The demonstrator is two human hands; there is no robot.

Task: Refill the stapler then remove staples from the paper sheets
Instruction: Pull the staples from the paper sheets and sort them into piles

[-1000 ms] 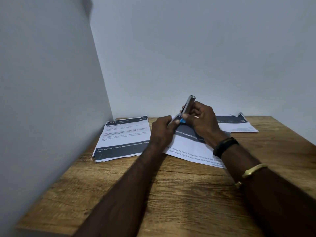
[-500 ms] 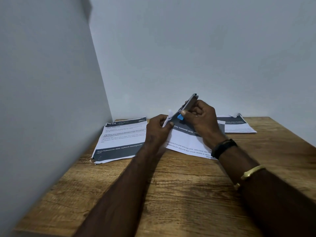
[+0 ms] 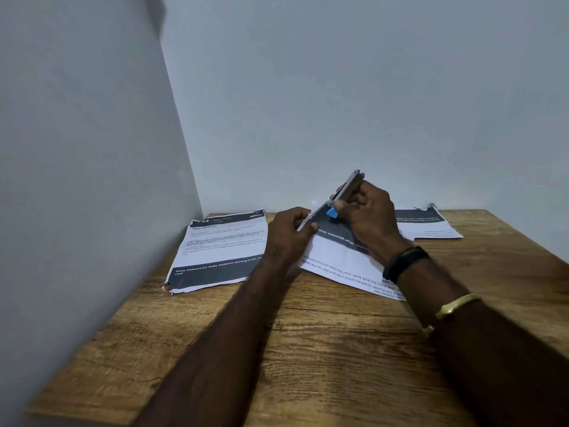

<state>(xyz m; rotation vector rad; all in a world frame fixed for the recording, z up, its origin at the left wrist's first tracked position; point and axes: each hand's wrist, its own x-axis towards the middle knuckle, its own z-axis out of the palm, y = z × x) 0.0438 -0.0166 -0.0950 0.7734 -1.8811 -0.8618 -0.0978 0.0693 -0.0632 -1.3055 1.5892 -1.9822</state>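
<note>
Since a moment ago my left grip (image 3: 291, 229) lifted the sheet corner (image 3: 311, 217) higher near the counter's (image 3: 308, 349) back edge; right grip (image 3: 366, 217) clamps the stapler (image 3: 349, 186). Yanking could tear it.

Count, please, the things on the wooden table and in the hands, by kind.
Printed paper sheets: 3 (left, middle, pinched by the left hand, right)
Stapler: 1, gripped in the right hand
Total: 4
</note>
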